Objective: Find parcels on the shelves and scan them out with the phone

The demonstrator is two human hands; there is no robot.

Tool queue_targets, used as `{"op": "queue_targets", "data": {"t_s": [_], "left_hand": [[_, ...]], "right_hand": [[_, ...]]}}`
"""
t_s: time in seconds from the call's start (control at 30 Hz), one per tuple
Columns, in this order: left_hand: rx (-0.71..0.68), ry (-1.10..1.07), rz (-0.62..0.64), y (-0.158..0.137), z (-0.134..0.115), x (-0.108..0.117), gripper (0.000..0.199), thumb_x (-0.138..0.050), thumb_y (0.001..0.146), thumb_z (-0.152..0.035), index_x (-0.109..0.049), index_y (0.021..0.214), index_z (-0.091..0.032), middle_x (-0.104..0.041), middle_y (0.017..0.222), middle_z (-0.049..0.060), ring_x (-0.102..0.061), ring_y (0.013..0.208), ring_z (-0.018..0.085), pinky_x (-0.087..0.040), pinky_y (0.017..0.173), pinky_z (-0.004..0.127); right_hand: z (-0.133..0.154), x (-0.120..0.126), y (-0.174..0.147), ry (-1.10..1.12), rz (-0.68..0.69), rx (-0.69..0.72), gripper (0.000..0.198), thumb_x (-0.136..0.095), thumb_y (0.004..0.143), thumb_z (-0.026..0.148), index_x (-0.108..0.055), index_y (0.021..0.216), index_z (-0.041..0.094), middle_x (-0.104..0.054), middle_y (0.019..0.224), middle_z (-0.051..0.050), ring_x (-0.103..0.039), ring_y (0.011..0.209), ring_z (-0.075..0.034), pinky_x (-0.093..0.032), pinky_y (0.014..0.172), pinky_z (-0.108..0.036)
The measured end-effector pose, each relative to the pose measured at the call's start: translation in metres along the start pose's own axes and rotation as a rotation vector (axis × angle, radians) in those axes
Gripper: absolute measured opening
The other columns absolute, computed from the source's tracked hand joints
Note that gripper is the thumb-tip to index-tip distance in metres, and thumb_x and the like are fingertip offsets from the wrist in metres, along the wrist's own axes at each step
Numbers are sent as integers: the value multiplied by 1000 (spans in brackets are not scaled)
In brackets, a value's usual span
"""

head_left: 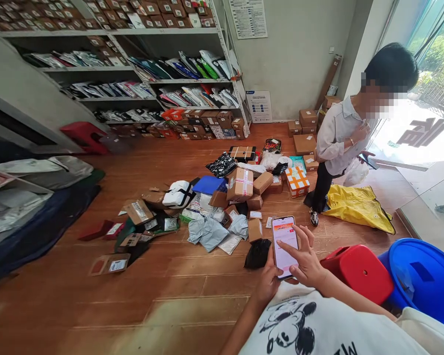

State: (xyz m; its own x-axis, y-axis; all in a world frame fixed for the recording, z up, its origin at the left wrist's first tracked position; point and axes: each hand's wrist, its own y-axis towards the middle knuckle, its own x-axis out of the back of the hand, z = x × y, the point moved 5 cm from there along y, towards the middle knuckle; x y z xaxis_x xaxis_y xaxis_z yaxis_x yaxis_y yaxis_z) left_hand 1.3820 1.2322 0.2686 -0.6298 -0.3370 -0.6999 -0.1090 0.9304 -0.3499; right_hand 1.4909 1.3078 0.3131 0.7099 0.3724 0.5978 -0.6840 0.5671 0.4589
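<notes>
A smartphone with a lit white, orange and pink screen is held upright in front of my body. Its lower left edge rests in my left hand, which is wrapped around it. Over the screen reaches my right hand, fingers spread, with a fingertip at the glass and nothing held in it. Just beyond the phone, a black plastic parcel lies on the floor beside a small brown box.
Boxes and mailing bags lie heaped on the wooden floor. Shelves of parcels line the wall. To the right, a person stands by a yellow sack. A red stool and blue bin are close on my right.
</notes>
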Motion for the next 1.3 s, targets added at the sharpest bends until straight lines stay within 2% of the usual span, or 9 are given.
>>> {"op": "queue_targets", "data": {"t_s": [0.1, 0.23, 0.33, 0.4, 0.47, 0.67, 0.97, 1.13, 1.3], "left_hand": [[-10, -18, 25, 2, 1, 2, 123, -62, 57, -10, -10, 165, -36, -67, 139, 5, -59, 128, 31, -61, 89, 34], [32, 15, 24, 10, 15, 18, 128, -65, 59, -13, 3, 163, -44, -66, 139, 5, -68, 108, 31, -62, 64, 29], [-12, -30, 27, 17, 25, 31, 130, -64, 59, -14, 8, 161, -49, -63, 143, 4, -69, 98, 27, -60, 57, 24], [-17, -53, 33, 20, 30, 35, 129, -64, 59, -14, 5, 162, -49, -63, 144, 4, -69, 98, 27, -59, 56, 23], [-7, -59, 25, 21, 32, 36, 128, -64, 59, -14, 2, 162, -49, -64, 143, 5, -69, 101, 28, -58, 56, 21], [10, -55, 6, 21, 26, 30, 130, -64, 56, -13, 3, 163, -46, -61, 146, 7, -68, 107, 31, -55, 52, 18], [12, -57, 33, 22, 16, 18, 132, -67, 59, -14, 6, 163, -47, -50, 157, 8, -66, 115, 33, -63, 62, 27], [16, -26, 122, 16, -5, -8, 123, -69, 64, -14, -5, 163, -49, -52, 156, 7, -68, 114, 33, -66, 72, 35], [18, -19, 62, 19, -13, -13, 120, -69, 63, -17, -11, 164, -44, -64, 141, 9, -70, 107, 32, -65, 65, 32]], "right_hand": [[1, -2, 0, 26, -2, -32, 66, -37, 96, 74, -53, 151, 39, -22, 166, -7, -10, 151, -44, -9, 122, -72], [-7, 2, 1, 200, -203, -167, 67, -41, 100, 63, -36, 159, 32, -29, 162, -14, -25, 150, -38, -23, 122, -65], [-26, -2, 2, 412, -297, -387, 48, -46, 101, 52, -54, 141, 25, -55, 140, -15, -53, 127, -31, -43, 110, -51], [-35, -8, 5, 491, -269, -464, 35, -54, 97, 50, -67, 117, 25, -65, 119, -12, -60, 110, -28, -49, 100, -46], [-41, -11, 9, 514, -241, -496, 27, -62, 91, 47, -71, 103, 25, -69, 109, -9, -61, 103, -28, -50, 96, -43], [-44, -10, 12, 520, -243, -568, 25, -70, 83, 45, -75, 94, 24, -72, 102, -9, -63, 96, -27, -52, 86, -39], [-40, -9, 16, 633, -245, -525, 37, -57, 92, 54, -76, 96, 23, -73, 102, -8, -63, 99, -27, -51, 91, -42], [-42, -10, 19, 658, -253, -525, 44, -52, 94, 60, -75, 95, 23, -71, 101, -8, -62, 98, -26, -49, 90, -38], [-46, -15, 21, 758, -197, -565, 56, -49, 93, 72, -73, 94, 22, -71, 88, -5, -62, 83, -23, -50, 79, -36]]}}
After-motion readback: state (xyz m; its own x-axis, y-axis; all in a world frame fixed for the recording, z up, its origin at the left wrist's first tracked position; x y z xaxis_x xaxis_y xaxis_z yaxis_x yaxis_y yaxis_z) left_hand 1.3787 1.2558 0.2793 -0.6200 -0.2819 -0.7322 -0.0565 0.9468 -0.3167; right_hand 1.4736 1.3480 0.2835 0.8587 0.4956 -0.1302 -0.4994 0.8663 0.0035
